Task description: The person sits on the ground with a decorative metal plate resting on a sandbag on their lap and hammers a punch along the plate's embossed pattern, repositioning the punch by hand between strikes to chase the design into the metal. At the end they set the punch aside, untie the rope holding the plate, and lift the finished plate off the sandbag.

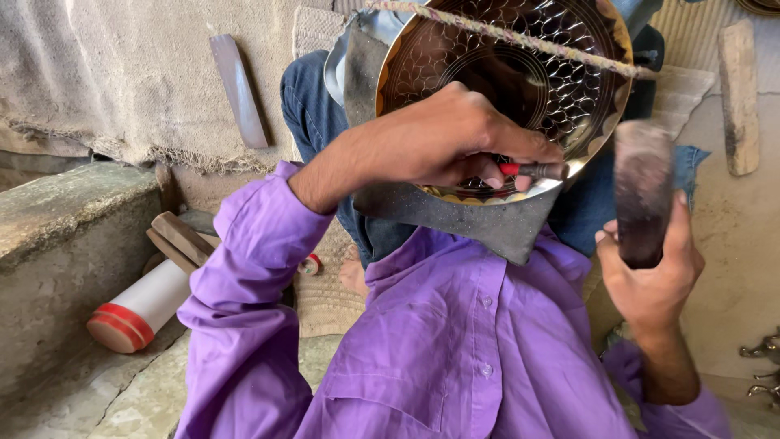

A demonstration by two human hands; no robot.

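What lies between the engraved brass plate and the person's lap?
In the head view, a dark grey pad lies under the brass plate, on the lap; the left hand rests on the plate.

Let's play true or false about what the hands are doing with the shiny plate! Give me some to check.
1. The left hand holds a thin tool with a red band against the shiny engraved plate. True.
2. The right hand is empty. False: it grips a dark wooden block, raised beside the plate.
3. The person's shirt is green. False: it is purple.
4. A white roll with a red end lies on the ground at the left. True.
5. A twisted cord crosses over the plate. True.
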